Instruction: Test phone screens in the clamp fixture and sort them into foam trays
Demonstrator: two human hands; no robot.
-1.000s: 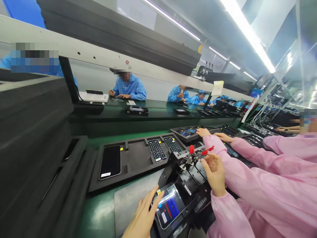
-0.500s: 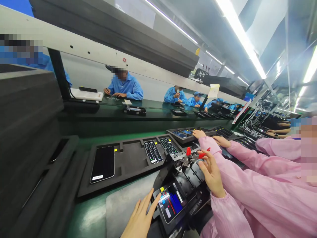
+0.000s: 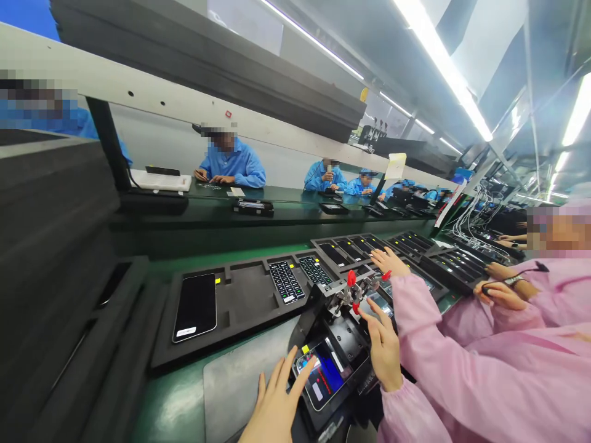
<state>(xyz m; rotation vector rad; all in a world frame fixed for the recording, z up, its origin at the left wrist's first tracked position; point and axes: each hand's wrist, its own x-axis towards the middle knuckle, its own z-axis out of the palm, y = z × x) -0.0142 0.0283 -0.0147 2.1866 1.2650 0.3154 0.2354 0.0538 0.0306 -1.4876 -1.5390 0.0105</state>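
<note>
My left hand [image 3: 277, 394] is open, its fingers spread over the near-left edge of a smartphone [image 3: 321, 378] with a lit blue screen and a yellow tab. The phone lies face up in a black fixture [image 3: 348, 335]. My right hand [image 3: 385, 347] is at the fixture's far side, fingers stretched out and apart. One of its digits touches a red-tipped clamp lever [image 3: 355, 307]; I see no grip around it. More red handles [image 3: 351, 278] stand above the metal toggle clamps.
A foam tray [image 3: 244, 307] beyond the fixture holds a dark phone [image 3: 196, 304] and two phones showing grids. Dark foam trays [image 3: 46, 277] are stacked at left. A co-worker's hand [image 3: 390, 261] reaches over another tray, close to the clamps. Pink sleeves crowd the right.
My right hand has shifted down and left, from beside the upper red handle to a lower red tip. My left hand stays by the phone. The co-workers' hands at right have moved.
</note>
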